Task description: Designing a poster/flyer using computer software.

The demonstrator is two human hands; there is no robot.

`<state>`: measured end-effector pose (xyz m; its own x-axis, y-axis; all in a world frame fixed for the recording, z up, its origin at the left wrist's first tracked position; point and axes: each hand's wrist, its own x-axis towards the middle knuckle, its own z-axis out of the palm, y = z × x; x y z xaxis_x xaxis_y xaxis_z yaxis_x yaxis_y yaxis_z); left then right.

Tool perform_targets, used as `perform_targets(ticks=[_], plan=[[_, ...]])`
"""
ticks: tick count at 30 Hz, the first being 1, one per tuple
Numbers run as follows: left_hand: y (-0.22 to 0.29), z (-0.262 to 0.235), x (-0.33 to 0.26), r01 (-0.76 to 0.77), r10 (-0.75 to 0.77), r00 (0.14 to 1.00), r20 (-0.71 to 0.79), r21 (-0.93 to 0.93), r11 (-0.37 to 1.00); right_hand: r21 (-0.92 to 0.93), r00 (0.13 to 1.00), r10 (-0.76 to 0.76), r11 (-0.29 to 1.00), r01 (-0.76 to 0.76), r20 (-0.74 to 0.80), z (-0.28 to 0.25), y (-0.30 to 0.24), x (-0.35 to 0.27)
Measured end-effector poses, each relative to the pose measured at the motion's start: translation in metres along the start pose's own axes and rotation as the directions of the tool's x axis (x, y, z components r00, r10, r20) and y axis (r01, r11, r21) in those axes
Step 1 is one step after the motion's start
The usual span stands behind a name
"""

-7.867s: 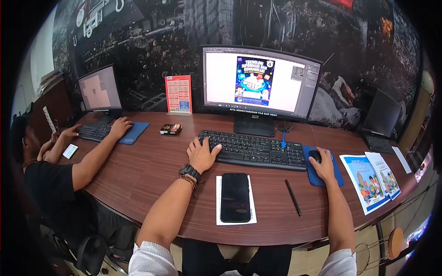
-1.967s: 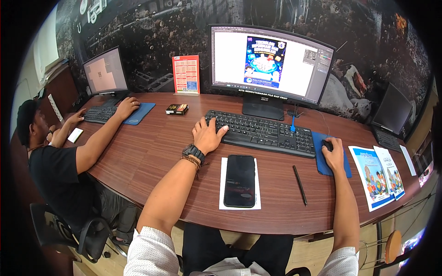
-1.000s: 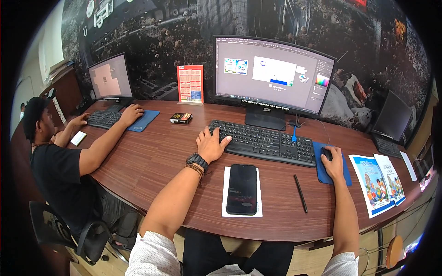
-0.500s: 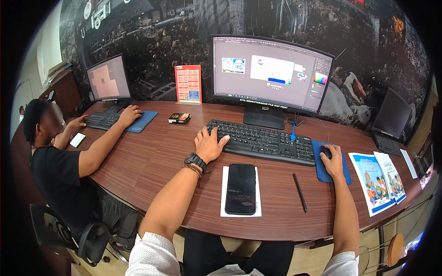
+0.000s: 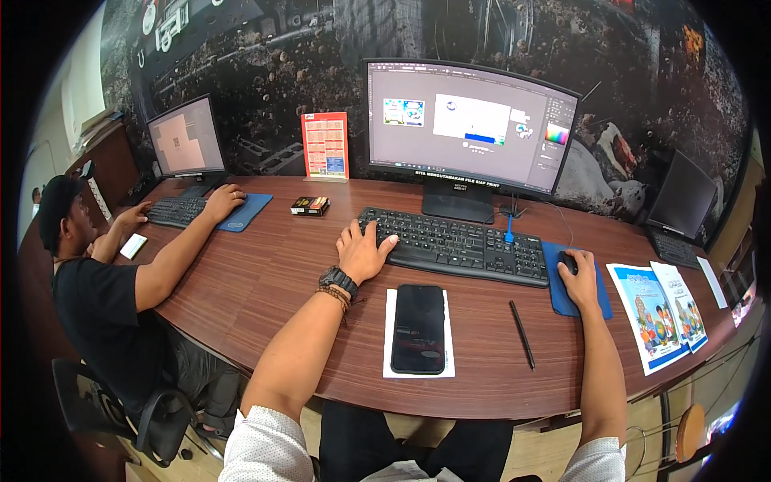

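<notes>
My left hand (image 5: 363, 252) rests with its fingers spread over the left end of a black keyboard (image 5: 458, 247). A dark watch (image 5: 338, 281) and beaded bracelets circle that wrist. On a blue mouse pad (image 5: 564, 300) to the keyboard's right, my right hand (image 5: 580, 279) is curled over a black computer mouse (image 5: 568, 262), which is partly hidden under the fingers. Behind the keyboard stands a wide curved monitor (image 5: 401, 145). Its screen shows a design window with a white canvas, a blue block and small coloured pictures.
A black phone (image 5: 418, 329) lies on white paper (image 5: 389, 353), left of a black stylus (image 5: 522, 335). Printed booklets (image 5: 654, 319) lie at the right. A small box (image 5: 310, 206) and red-framed card (image 5: 325, 146) stand left of the monitor. Another person (image 5: 104, 281) works at a second computer.
Everything has shifted very slightly in the view. Both my hands keep their places on the keyboard and the mouse.
</notes>
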<state>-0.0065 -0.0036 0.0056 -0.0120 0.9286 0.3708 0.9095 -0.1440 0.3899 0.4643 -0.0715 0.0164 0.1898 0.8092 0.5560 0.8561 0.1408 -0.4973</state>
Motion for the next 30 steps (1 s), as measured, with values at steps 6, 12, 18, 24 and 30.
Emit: perform_targets(ticks=[6, 12, 18, 24, 30], plan=[[0.001, -0.001, 0.0, -0.004, 0.004, 1.0, -0.005, 0.005, 1.0, -0.013, 1.0, 0.015, 1.0, -0.015, -0.013, 0.002, 0.002, 0.001], [0.001, 0.001, 0.001, 0.001, -0.001, 1.0, -0.004, 0.011, 1.0, -0.073, 0.996, 0.07, 0.995, -0.074, -0.055, 0.003, 0.005, 0.002], [0.0, 0.0, 0.0, -0.003, 0.003, 1.0, -0.003, 0.009, 1.0, -0.03, 0.994, 0.01, 0.999, -0.014, -0.107, 0.0, 0.0, 0.0], [0.001, 0.001, 0.001, -0.001, 0.001, 1.0, 0.0, 0.003, 1.0, -0.037, 0.998, -0.037, 0.999, 0.036, -0.048, -0.001, 0.0, -0.002], [0.0, 0.002, 0.001, -0.005, 0.006, 1.0, -0.009, 0.002, 1.0, 0.007, 0.998, -0.053, 0.999, 0.053, -0.016, 0.001, 0.003, 0.0]])
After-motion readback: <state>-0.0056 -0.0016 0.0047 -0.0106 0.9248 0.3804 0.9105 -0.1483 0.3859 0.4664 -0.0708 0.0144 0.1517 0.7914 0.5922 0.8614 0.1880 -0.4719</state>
